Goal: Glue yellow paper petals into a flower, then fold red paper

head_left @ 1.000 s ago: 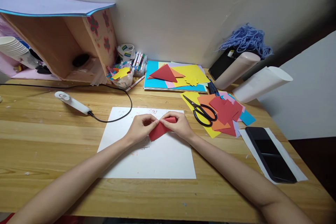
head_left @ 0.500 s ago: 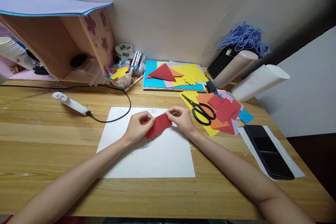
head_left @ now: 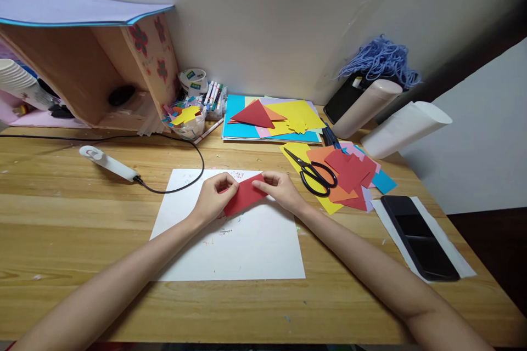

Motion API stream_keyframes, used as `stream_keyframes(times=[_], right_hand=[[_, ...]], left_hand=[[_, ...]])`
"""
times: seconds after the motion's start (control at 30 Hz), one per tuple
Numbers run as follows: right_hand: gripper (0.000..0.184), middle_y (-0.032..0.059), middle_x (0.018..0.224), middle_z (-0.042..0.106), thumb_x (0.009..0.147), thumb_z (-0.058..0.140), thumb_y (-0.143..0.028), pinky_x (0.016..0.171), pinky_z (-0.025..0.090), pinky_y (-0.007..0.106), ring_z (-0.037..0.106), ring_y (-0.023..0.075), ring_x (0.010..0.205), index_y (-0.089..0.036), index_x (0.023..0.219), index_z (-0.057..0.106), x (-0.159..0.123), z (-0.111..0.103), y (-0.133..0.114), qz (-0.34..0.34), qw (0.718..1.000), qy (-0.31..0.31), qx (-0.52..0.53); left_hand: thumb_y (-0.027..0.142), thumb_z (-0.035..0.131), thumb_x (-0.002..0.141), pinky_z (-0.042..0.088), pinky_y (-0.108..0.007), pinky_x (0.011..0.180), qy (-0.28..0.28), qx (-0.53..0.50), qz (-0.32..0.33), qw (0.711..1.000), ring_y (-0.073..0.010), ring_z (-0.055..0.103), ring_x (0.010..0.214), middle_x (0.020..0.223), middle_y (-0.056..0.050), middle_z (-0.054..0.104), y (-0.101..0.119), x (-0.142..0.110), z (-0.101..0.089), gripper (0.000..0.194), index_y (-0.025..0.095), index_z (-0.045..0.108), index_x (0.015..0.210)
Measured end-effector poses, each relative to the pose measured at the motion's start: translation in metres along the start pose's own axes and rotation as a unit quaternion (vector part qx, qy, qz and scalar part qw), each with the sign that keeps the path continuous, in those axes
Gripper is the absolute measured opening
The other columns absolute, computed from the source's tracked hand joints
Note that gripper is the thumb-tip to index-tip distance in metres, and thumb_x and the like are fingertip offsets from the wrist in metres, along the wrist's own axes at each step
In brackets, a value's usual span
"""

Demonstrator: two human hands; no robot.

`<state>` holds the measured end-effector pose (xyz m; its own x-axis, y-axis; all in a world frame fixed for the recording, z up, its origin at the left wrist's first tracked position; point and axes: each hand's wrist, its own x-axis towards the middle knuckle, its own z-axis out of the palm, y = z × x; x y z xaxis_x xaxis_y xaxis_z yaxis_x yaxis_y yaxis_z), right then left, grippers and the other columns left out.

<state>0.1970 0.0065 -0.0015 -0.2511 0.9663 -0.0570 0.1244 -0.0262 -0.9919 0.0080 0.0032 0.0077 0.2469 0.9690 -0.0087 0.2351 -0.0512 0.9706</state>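
A small red piece of paper (head_left: 245, 196) is held between both my hands just above a white sheet (head_left: 247, 247) on the wooden desk. My left hand (head_left: 216, 197) pinches its left end with curled fingers. My right hand (head_left: 280, 191) pinches the right end, with the thumb and forefinger on the upper edge. The paper lies tilted, its left end lower.
Black scissors (head_left: 315, 173) lie on a pile of coloured paper scraps (head_left: 349, 175) to the right. A dark phone (head_left: 418, 236) lies at the far right. A stack of coloured sheets (head_left: 272, 118), a cup of scraps (head_left: 185, 118), markers (head_left: 214, 96) and a corded white tool (head_left: 107, 160) sit behind.
The red paper has been unfolded from a folded wedge into a flatter piece. My hands have drawn slightly apart and shifted a little toward the far edge of the white sheet.
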Motion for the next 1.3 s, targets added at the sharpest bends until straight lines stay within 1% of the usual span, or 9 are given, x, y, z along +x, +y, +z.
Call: stream_keyframes(times=[0.17,0.47,0.63,0.8,0.87,0.93,1.0,1.17,1.3], right_hand=[[0.024,-0.0015,0.064,0.057,0.073,0.059,-0.039,0.055,0.037,0.022,0.049,0.0106,0.059,-0.015,0.067,0.061,-0.004,0.006,0.0,-0.019,0.998,-0.031,-0.043],[0.027,0.002,0.068,0.06,0.072,0.059,-0.043,0.057,0.04,0.025,0.052,0.0144,0.063,-0.016,0.07,0.062,-0.001,0.005,0.002,-0.012,0.996,0.087,0.006],[0.027,0.0,0.062,0.053,0.073,0.059,-0.041,0.053,0.037,0.023,0.046,0.0116,0.058,-0.016,0.064,0.056,0.0,0.002,0.001,-0.032,0.987,0.157,0.017],[0.026,-0.0015,0.059,0.05,0.074,0.059,-0.039,0.049,0.035,0.021,0.043,0.01,0.054,-0.016,0.064,0.054,0.001,0.001,0.003,-0.039,0.981,0.187,0.021],[0.026,-0.0014,0.059,0.05,0.074,0.058,-0.041,0.048,0.034,0.022,0.043,0.0102,0.053,-0.016,0.066,0.055,0.001,0.002,0.004,-0.026,0.987,0.157,0.019],[0.028,-0.0009,0.061,0.052,0.075,0.057,-0.043,0.048,0.035,0.022,0.045,0.0106,0.053,-0.016,0.069,0.057,0.001,0.003,0.005,-0.017,0.991,0.131,0.021],[0.028,-0.0006,0.063,0.054,0.075,0.057,-0.044,0.049,0.036,0.022,0.047,0.0109,0.055,-0.016,0.071,0.058,0.001,0.003,0.006,-0.015,0.993,0.119,0.022],[0.032,-0.0014,0.061,0.051,0.078,0.052,-0.047,0.049,0.037,0.022,0.046,0.0104,0.054,-0.016,0.069,0.056,0.001,0.002,0.005,-0.027,0.993,0.111,0.029],[0.036,-0.0013,0.064,0.055,0.079,0.05,-0.05,0.05,0.041,0.024,0.05,0.0107,0.051,-0.018,0.094,0.056,0.0,0.001,0.007,-0.015,0.995,0.087,0.056]], left_hand=[[0.026,0.049,0.074,0.039,-0.024,0.059,-0.023,0.048,0.016,0.998,-0.0131,0.051,0.063,0.066,-0.001,0.058,0.002,-0.003,0.003,0.016,0.015,0.057,0.065],[0.017,0.047,0.064,0.033,-0.02,0.05,0.029,0.024,-0.005,0.999,-0.009,0.044,0.051,0.054,0.003,0.048,-0.003,0.0,0.001,0.008,0.017,0.046,0.056],[0.013,0.043,0.065,0.033,-0.021,0.047,0.056,0.005,-0.01,0.998,-0.0089,0.045,0.044,0.048,0.005,0.043,-0.008,0.001,-0.004,0.012,0.019,0.039,0.055],[0.016,0.045,0.071,0.038,-0.024,0.053,0.138,0.132,0.108,0.976,-0.0113,0.045,0.052,0.056,0.003,0.043,-0.004,-0.006,-0.005,0.013,0.02,0.039,0.061],[0.022,0.055,0.069,0.043,-0.03,0.069,0.104,0.232,0.2,0.946,-0.0165,0.053,0.072,0.074,-0.002,0.055,0.0,-0.008,-0.001,0.008,0.019,0.049,0.074],[0.027,0.062,0.067,0.039,-0.038,0.085,0.051,0.314,0.276,0.907,-0.0221,0.053,0.092,0.098,-0.009,0.059,0.001,-0.009,0.003,0.028,0.018,0.054,0.092],[0.026,0.06,0.071,0.034,-0.041,0.095,0.024,0.364,0.32,0.875,-0.0224,0.052,0.101,0.108,-0.01,0.059,-0.002,-0.008,0.007,0.033,0.018,0.053,0.103],[0.015,0.048,0.081,0.041,-0.035,0.089,0.057,0.373,0.375,0.847,-0.0148,0.061,0.084,0.094,-0.004,0.067,-0.017,-0.006,0.005,0.019,0.02,0.058,0.097],[0.016,0.053,0.079,0.046,-0.029,0.069,0.098,0.341,0.314,0.881,-0.0149,0.06,0.072,0.076,-0.002,0.068,-0.018,-0.008,0.002,0.009,0.019,0.061,0.081]])
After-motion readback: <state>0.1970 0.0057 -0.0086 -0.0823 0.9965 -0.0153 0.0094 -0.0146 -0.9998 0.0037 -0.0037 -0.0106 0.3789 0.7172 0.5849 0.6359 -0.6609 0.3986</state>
